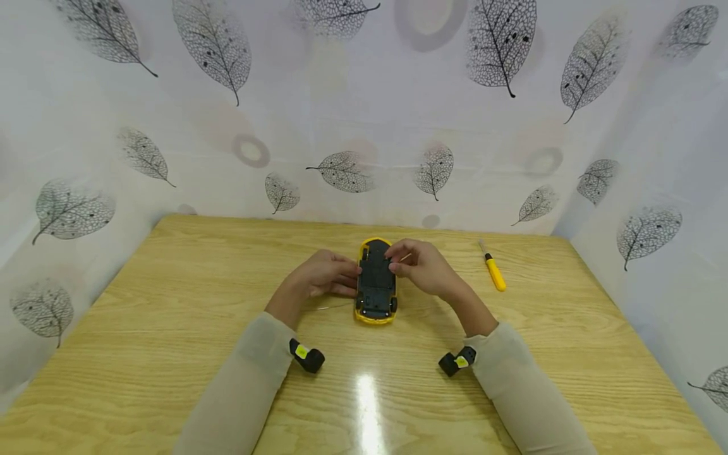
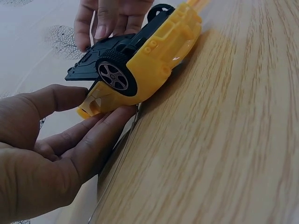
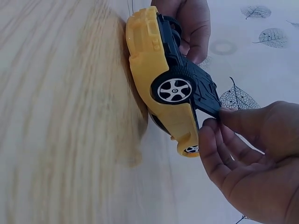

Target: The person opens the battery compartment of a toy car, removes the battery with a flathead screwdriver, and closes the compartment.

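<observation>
A yellow toy car (image 1: 375, 320) lies upside down on the table, its black base plate (image 1: 376, 268) facing up. In the right wrist view one end of the plate stands tilted away from the yellow body (image 3: 145, 70), with a gap between. My right hand (image 1: 423, 266) pinches the raised plate edge between thumb and fingers. At the other side, my left hand (image 1: 327, 275) holds the car body, thumb on its edge and fingers under it in the left wrist view. A black wheel (image 2: 113, 77) with a silver hub shows there.
A screwdriver (image 1: 495, 273) with a yellow handle lies on the wooden table (image 1: 227, 265), right of the hands. One thin pale strand (image 1: 323, 308) lies left of the car. Behind the table hangs a leaf-patterned cloth (image 1: 387, 114).
</observation>
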Demonstrator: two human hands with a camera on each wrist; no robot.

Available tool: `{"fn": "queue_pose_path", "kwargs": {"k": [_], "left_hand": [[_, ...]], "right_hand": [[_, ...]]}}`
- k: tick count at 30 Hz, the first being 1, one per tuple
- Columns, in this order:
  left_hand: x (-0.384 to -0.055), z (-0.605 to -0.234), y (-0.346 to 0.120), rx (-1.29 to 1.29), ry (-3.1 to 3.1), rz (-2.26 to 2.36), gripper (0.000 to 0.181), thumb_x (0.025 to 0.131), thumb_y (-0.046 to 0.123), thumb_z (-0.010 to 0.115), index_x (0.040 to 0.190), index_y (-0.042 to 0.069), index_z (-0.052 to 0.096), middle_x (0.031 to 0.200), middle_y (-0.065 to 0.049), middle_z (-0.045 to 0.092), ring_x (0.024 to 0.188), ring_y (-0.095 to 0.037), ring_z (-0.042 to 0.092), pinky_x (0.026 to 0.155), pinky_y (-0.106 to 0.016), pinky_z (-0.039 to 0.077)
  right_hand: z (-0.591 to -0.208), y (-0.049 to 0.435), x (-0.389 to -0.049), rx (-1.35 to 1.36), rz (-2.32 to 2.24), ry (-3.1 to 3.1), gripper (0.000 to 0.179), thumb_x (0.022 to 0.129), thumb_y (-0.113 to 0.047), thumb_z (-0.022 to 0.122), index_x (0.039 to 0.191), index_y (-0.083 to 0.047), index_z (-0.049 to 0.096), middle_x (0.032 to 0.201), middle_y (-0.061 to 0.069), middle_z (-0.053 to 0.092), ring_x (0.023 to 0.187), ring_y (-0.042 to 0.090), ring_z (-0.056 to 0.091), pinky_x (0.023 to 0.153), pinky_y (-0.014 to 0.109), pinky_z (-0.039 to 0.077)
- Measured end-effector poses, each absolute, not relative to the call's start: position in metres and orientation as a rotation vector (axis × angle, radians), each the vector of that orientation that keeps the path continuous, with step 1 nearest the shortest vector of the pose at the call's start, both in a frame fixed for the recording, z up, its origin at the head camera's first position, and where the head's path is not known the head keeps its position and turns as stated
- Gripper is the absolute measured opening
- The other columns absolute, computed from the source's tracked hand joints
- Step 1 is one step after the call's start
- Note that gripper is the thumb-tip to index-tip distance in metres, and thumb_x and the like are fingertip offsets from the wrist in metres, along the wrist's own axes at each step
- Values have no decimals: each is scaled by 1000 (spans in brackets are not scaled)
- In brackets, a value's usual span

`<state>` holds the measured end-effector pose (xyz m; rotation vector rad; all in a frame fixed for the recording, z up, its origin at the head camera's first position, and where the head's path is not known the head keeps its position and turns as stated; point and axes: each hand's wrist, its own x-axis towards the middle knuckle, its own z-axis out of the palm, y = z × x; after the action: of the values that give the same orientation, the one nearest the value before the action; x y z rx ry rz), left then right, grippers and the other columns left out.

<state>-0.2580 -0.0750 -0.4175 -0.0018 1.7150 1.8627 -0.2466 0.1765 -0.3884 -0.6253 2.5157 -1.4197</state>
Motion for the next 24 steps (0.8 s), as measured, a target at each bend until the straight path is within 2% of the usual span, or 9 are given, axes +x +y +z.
{"fn": "queue_pose_path", "kwargs": {"k": [5,12,24], "left_hand": [[-258,-418,-75,-13,1719,1867,35,100,3,60,131,-14,59,111,-25,69,92,-28,71,84,-43,65],[-257,-418,-75,-27,1722,1863,34,100,3,61,130,-13,60,111,-24,69,91,-27,71,84,-42,65],[-257,-418,-74,-20,1726,1876,30,100,2,60,125,-15,61,101,-20,69,87,-25,70,82,-42,65]], "right_hand": [[-389,174,-246,-583,-1543,2430,20,99,2,63,119,0,66,109,18,63,97,32,71,85,52,63],[-392,174,-246,-584,-1609,2388,20,101,3,60,120,1,66,111,19,62,94,30,71,83,49,64],[-389,176,-245,-486,-1694,2312,20,100,7,58,120,4,62,113,21,59,91,30,69,85,49,64]]}}
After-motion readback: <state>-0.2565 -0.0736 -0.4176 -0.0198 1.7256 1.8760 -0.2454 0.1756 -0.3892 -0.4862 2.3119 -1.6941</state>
